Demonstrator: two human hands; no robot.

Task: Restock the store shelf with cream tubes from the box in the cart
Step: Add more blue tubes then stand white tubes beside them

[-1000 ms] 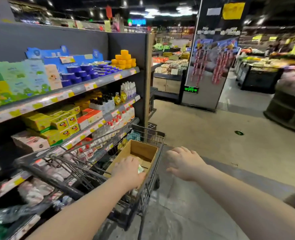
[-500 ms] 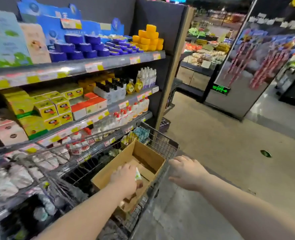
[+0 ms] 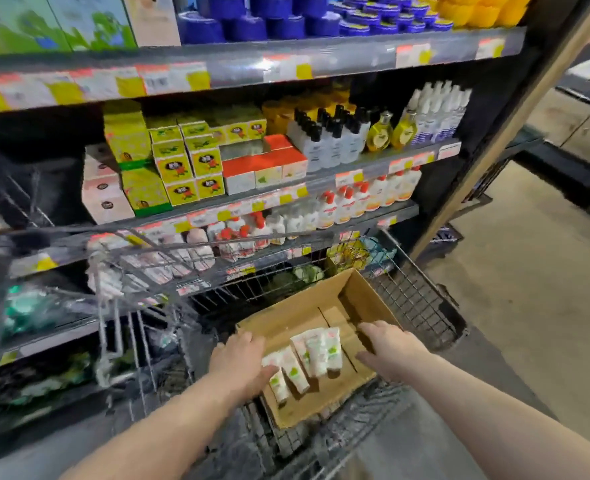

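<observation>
Cream tubes [image 3: 316, 351] lie loose inside the cardboard box [image 3: 297, 313], which sits in the wire cart [image 3: 421, 306]. Left hand [image 3: 241, 362] is placed at the box's left edge, thumb by the nearest tube; grip cannot be told. Right hand [image 3: 390, 348] is held relaxed and empty over the box's right side. The stocked shelf [image 3: 238, 64] is seen behind the cart.

Box [image 3: 297, 315] in cart [image 3: 416, 299] beside shelf [image 3: 238, 69]
Cream tubes [image 3: 309, 358] lie in the box's near half, between left hand [image 3: 240, 362] and right hand [image 3: 392, 348]; the shelf rises left of the cart.
</observation>
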